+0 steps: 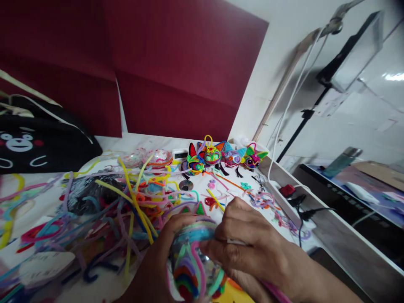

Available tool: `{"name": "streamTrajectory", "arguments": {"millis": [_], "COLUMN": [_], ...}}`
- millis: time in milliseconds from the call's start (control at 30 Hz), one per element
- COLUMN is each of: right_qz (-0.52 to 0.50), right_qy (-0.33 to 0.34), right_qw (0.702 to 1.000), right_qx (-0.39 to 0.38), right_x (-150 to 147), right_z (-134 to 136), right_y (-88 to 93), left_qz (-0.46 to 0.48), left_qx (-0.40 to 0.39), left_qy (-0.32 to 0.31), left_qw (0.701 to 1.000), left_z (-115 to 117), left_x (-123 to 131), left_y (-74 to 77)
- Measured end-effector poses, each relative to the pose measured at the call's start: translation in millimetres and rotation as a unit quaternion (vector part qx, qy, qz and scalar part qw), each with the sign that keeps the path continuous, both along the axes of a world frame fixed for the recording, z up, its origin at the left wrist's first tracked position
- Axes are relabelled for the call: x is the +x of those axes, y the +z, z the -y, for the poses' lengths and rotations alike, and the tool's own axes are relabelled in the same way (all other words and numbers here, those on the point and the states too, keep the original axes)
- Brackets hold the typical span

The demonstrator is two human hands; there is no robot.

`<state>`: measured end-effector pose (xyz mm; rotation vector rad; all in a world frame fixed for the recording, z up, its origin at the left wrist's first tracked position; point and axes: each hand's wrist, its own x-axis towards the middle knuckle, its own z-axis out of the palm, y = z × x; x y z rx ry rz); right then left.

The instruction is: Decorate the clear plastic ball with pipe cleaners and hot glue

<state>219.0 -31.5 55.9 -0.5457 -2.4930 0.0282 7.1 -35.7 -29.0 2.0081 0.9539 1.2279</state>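
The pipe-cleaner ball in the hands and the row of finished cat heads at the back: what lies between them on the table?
In the head view, loose pipe cleaners and small twisted shapes lie between the ball and the cat heads.

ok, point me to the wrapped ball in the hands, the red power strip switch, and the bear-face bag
wrapped ball point(192, 269), head view, striped side between both hands
red power strip switch point(287, 190), head view, top face
bear-face bag point(47, 143), head view, black front panel
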Motion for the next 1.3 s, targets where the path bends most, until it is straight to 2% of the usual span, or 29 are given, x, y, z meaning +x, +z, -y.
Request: {"name": "streamTrajectory", "arguments": {"millis": [200, 433, 700, 833, 1033, 1300], "right_qz": [0.010, 0.010, 0.029, 0.027, 0.025, 0.021], "right_qy": [-0.006, -0.002, -0.017, -0.004, -0.004, 0.011], "right_qw": [1.000, 1.000, 0.999, 1.000, 1.000, 1.000], "right_qx": [0.001, 0.004, 0.002, 0.005, 0.006, 0.006], "right_x": [0.8, 2.1, 3.2, 4.1, 2.0, 3.7], "right_z": [1.7, 1.9, 4.0, 2.6, 2.4, 0.5], "right_y": [0.6, 3.1, 2.0, 0.5, 1.3, -0.1], "left_qz": [0.013, 0.000, 0.002, 0.003, -0.002, 0.015], "left_qx": [0.015, 0.043, 0.010, 0.010, 0.036, 0.119], "left_qy": [0.000, 0.036, 0.013, 0.008, -0.001, -0.042], "left_qw": [1.000, 0.998, 1.000, 1.000, 0.999, 0.992], "left_z": [0.7, -0.1, 1.6, 0.5, -0.5, -7.0], "left_x": [2.2, 2.9, 3.1, 1.2, 0.6, -0.4], "left_y": [2.1, -8.6, 1.4, 0.5, -5.4, -6.9]}}
